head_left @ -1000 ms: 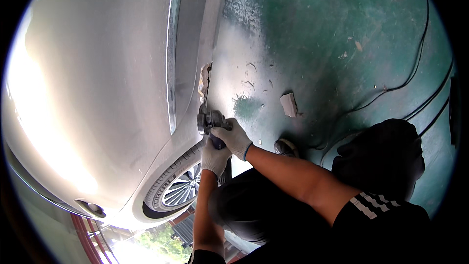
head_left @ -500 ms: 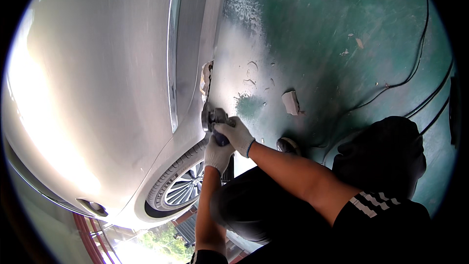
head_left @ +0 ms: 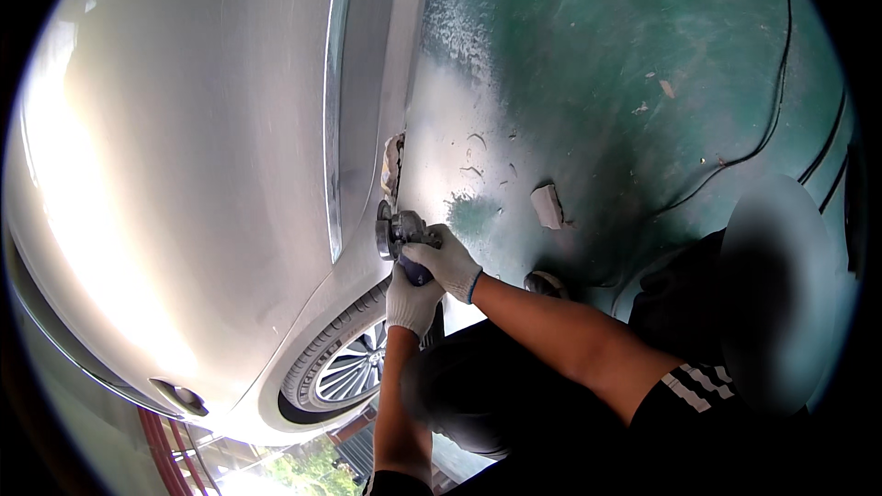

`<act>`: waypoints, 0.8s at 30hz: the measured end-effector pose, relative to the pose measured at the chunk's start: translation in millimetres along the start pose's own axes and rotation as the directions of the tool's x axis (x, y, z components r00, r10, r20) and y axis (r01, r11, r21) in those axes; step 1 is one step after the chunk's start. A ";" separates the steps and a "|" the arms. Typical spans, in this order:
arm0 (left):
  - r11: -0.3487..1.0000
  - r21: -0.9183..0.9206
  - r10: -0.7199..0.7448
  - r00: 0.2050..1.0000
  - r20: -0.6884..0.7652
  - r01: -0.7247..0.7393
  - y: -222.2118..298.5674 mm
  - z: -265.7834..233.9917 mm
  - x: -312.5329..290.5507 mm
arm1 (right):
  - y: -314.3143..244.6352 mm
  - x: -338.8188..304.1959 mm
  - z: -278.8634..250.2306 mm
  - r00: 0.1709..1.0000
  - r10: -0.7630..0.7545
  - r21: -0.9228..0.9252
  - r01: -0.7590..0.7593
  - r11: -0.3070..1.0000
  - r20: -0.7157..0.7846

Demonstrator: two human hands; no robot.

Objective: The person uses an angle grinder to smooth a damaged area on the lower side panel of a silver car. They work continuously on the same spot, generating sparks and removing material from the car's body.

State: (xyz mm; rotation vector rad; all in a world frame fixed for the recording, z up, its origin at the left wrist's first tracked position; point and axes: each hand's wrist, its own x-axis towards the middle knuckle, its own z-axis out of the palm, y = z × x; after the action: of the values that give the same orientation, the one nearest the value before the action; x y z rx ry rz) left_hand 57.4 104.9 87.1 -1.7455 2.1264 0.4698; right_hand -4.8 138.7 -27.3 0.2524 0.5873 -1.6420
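Both my hands wear white knitted gloves and are closed around a compact power tool that looks like an angle grinder (head_left: 410, 227), with a dark blue body and a grey metal head. My left hand (head_left: 412, 301) grips the body from below. My right hand (head_left: 448, 262) wraps it from the right, close to the head. The tool's round disc sits at the lower edge of a silver car (head_left: 211, 147), just ahead of the wheel (head_left: 349, 369). Beyond the disc, a ragged damaged patch (head_left: 392, 165) shows on the sill. The tool's switch is hidden by my gloves.
A broken greyish block (head_left: 548, 207) lies on the green floor (head_left: 606, 64), with pale dust and small scraps near the sill. Dark cables (head_left: 776, 119) run along the right. My shoe (head_left: 546, 285) is beside my bent knee. A blurred shape (head_left: 781, 294) covers the lower right.
The view has shifted slightly, so the car and floor sit a little lower. Both hands keep hold of the grinder near the same spot on the sill. A blurred shape now shows at lower right.
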 end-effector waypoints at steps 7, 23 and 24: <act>0.996 0.086 0.039 0.999 -0.014 -0.038 24.5 -3.1 11.8 | -22.1 11.5 -3.7 0.999 -0.022 0.062 0.020 0.998 0.027; 0.997 0.004 0.076 0.997 -0.006 -0.076 19.8 -3.6 14.9 | -15.1 14.9 -1.1 0.996 -0.083 0.001 0.083 0.997 -0.020; 0.998 0.007 0.058 0.998 0.002 -0.058 19.6 -3.7 16.4 | -15.6 13.1 -1.0 0.996 -0.078 0.033 0.079 0.996 -0.033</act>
State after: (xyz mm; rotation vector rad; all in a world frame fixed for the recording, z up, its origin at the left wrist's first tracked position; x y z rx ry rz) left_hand 35.0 92.6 83.3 -1.6826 2.1801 0.4792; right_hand -22.3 128.9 -31.0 0.2837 0.6003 -1.7277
